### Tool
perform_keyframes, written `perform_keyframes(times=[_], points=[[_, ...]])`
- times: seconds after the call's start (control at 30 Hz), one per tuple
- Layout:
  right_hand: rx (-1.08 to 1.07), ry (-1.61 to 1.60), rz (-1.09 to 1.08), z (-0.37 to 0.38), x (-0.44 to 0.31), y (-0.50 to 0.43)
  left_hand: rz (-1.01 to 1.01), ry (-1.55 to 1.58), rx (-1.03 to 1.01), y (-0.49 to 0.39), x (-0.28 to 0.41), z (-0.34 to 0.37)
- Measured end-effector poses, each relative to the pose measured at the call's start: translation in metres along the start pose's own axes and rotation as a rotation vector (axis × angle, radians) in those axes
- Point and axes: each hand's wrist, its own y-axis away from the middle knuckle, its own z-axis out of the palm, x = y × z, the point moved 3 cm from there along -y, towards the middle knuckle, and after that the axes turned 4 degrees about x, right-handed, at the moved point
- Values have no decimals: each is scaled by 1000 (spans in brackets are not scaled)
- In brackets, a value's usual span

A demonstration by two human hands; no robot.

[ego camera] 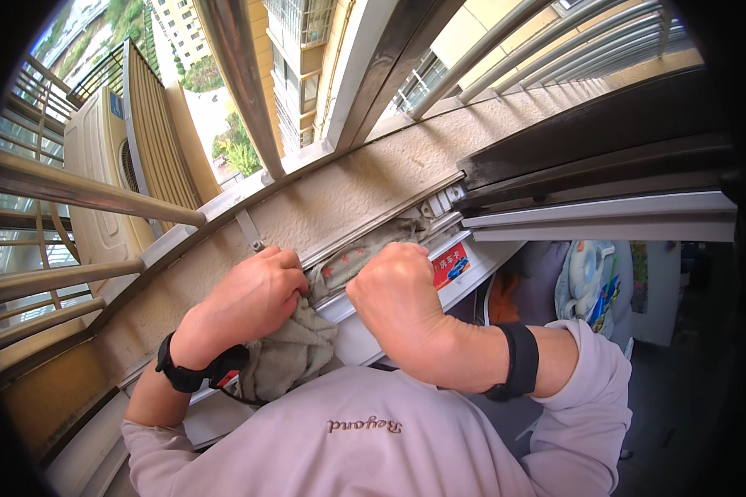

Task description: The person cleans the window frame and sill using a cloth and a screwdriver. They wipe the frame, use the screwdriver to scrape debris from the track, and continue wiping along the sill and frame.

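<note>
A grey-green terry cloth (295,345) with small red stars runs along a sliding-window track (323,258) and hangs in folds over the inner sill. My left hand (248,298) grips the cloth at the track, its fingertips partly hidden. Further right, my right hand (398,292) is closed in a fist on the same strip of cloth; its fingers are hidden beneath. Just beyond that fist, a red card (451,265) with a blue car picture and writing shows against the white window frame (360,338). Whether my right hand touches the card cannot be made out.
Metal guard bars (242,87) rise beyond a rough outer ledge (373,168). A small metal bracket (248,230) sits on that ledge. At right is a dark window sash (603,136). Outside stands an air-conditioner unit (102,180). Patterned fabric items (587,279) lie indoors.
</note>
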Motion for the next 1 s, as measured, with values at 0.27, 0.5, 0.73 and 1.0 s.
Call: perform_keyframes(times=[0.27, 0.5, 0.73, 1.0], points=[[-68, 50, -90, 13, -1, -8, -15, 39, -1, -1, 3, 1], [-35, 67, -84, 10, 5, -10, -9, 27, -36, -6, 6, 3], [-130, 125, 3, 22, 5, -6, -3, 69, -30, -8, 10, 2], [-200, 449, -170, 23, -4, -17, 78, 115, -7, -22, 20, 13]])
